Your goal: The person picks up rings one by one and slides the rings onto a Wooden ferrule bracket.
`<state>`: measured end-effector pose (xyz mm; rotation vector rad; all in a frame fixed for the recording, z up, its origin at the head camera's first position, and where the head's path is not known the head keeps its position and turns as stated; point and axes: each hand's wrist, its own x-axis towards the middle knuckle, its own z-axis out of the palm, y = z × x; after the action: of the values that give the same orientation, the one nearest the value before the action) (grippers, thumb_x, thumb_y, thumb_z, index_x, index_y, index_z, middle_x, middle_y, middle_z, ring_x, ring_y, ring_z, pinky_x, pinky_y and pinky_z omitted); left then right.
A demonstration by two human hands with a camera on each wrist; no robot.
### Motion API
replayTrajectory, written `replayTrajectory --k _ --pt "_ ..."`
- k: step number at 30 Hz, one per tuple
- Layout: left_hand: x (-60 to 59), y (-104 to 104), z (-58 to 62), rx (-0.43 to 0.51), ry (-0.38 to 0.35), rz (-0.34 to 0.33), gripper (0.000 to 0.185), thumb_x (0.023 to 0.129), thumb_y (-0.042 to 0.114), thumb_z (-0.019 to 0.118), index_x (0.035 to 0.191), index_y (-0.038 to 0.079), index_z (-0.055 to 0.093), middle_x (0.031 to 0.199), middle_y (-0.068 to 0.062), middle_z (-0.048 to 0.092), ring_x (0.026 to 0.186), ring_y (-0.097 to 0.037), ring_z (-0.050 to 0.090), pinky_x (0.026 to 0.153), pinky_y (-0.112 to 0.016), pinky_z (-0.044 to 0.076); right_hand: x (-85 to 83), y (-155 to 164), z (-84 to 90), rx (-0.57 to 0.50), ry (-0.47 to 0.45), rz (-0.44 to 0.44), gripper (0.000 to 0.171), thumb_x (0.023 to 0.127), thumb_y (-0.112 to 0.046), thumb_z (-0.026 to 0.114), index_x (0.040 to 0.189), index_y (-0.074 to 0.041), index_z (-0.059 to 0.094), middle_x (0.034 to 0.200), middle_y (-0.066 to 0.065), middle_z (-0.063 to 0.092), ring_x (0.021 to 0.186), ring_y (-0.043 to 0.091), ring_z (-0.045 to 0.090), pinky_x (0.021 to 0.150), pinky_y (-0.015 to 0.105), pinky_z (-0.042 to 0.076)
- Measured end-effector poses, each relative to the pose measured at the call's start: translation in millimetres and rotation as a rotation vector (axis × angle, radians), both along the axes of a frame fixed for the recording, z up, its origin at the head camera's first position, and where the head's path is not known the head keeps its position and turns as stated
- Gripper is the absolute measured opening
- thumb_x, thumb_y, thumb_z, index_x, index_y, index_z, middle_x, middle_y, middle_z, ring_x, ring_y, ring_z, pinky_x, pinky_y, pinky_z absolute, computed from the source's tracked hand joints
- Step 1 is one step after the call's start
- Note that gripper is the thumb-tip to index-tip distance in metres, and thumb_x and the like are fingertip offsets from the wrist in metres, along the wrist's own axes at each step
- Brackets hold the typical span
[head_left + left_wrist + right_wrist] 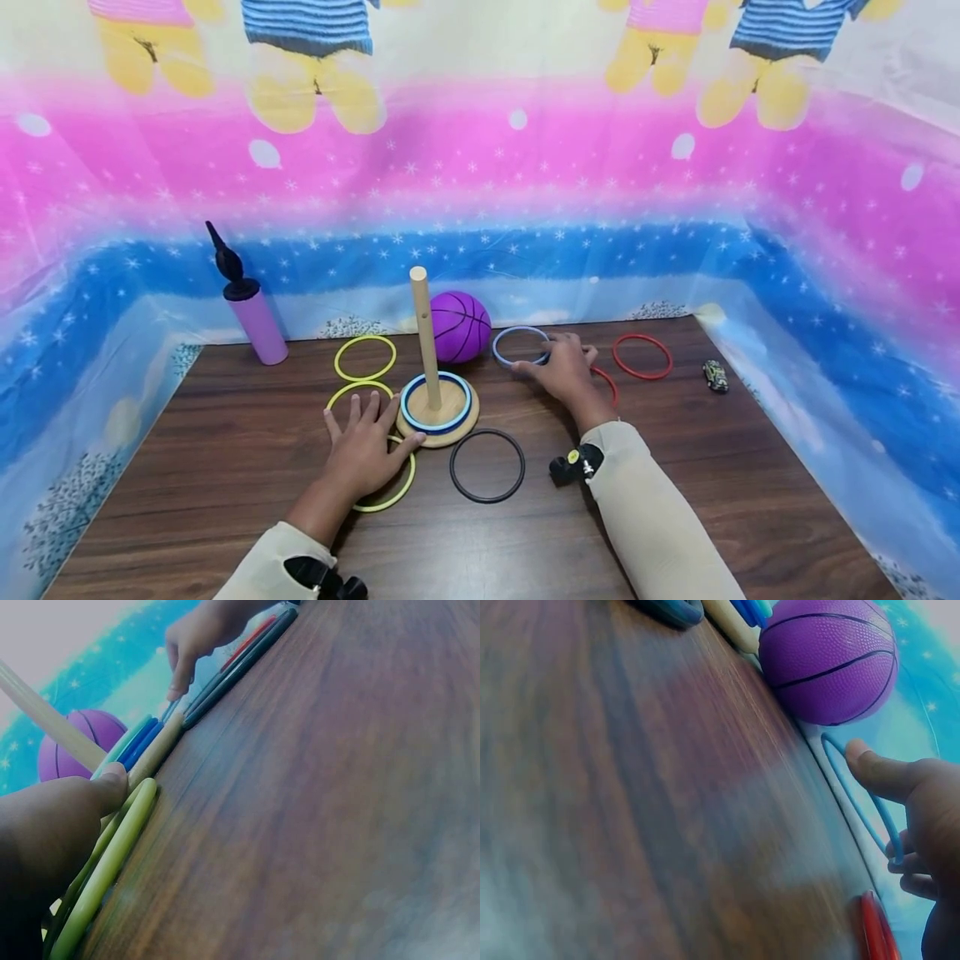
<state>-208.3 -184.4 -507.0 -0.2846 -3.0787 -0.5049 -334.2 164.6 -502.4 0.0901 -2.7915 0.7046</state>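
My right hand (567,368) pinches a light blue ring (520,328) between thumb and fingers. In the right wrist view the ring (853,796) looks tilted up off the table. My left hand (363,450) lies with fingers spread over the yellow rings (401,492), its thumb and index finger touching the round wooden base (467,427) of a ring-toss stand. An upright wooden peg (425,333) rises from that base. Around the peg lie a turquoise ring (403,408) and a dark blue ring (471,414) beneath it, seen also in the left wrist view.
A purple ball (463,327) sits behind the stand. A black ring (488,501) lies in front. Red rings (642,337) lie right of my right hand, near a small toy car (716,376). Another yellow ring (365,337) and a purple pump (257,325) stand left, before a printed cloth.
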Motion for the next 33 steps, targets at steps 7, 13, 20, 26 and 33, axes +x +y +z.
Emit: replayTrajectory --k 7,13,20,26,33 --pt "2.2 1 0.7 0.019 0.009 -0.002 0.087 0.106 0.068 0.056 0.173 0.015 0.035 0.178 -0.030 0.025 0.165 -0.061 0.009 0.122 -0.089 -0.005 5.6 1 6.3 -0.083 0.021 -0.064 0.084 0.084 -0.062 0.090 0.137 0.002 0.075 0.155 0.022 0.063 0.148 0.042 0.049 0.121 0.074 0.018" --pt "2.4 4 0.7 0.017 0.006 -0.005 0.088 0.106 0.070 0.054 0.173 0.016 0.035 0.178 -0.030 0.025 0.165 -0.061 0.010 0.123 -0.089 -0.005 12.3 1 7.6 -0.176 0.093 -0.100 0.081 0.087 -0.055 0.091 0.136 0.006 0.073 0.156 0.022 0.063 0.147 0.043 0.049 0.115 0.071 0.019" --pt "0.9 2 -0.9 0.013 -0.002 0.002 0.089 0.106 0.070 0.055 0.173 0.015 0.035 0.178 -0.029 0.025 0.166 -0.060 0.010 0.123 -0.088 -0.005 18.1 -7 15.3 -0.288 0.192 -0.111 0.080 0.085 -0.052 0.093 0.134 0.008 0.074 0.155 0.024 0.063 0.149 0.044 0.049 0.115 0.074 0.019" --pt "0.7 0 -1.6 0.015 0.014 0.001 0.088 0.106 0.069 0.056 0.173 0.015 0.035 0.178 -0.030 0.025 0.165 -0.060 0.010 0.122 -0.089 -0.005 23.8 -14 25.8 -0.362 0.284 -0.092 0.078 0.084 -0.047 0.095 0.134 0.008 0.074 0.152 0.025 0.065 0.148 0.046 0.049 0.117 0.076 0.020" --pt "0.3 0 -1.5 0.011 0.001 0.001 0.088 0.106 0.069 0.055 0.173 0.016 0.034 0.178 -0.030 0.025 0.165 -0.060 0.010 0.122 -0.089 -0.005 30.8 -21 36.1 -0.410 0.351 -0.063 0.075 0.082 -0.043 0.097 0.134 0.006 0.075 0.152 0.022 0.066 0.148 0.042 0.051 0.119 0.074 0.020"
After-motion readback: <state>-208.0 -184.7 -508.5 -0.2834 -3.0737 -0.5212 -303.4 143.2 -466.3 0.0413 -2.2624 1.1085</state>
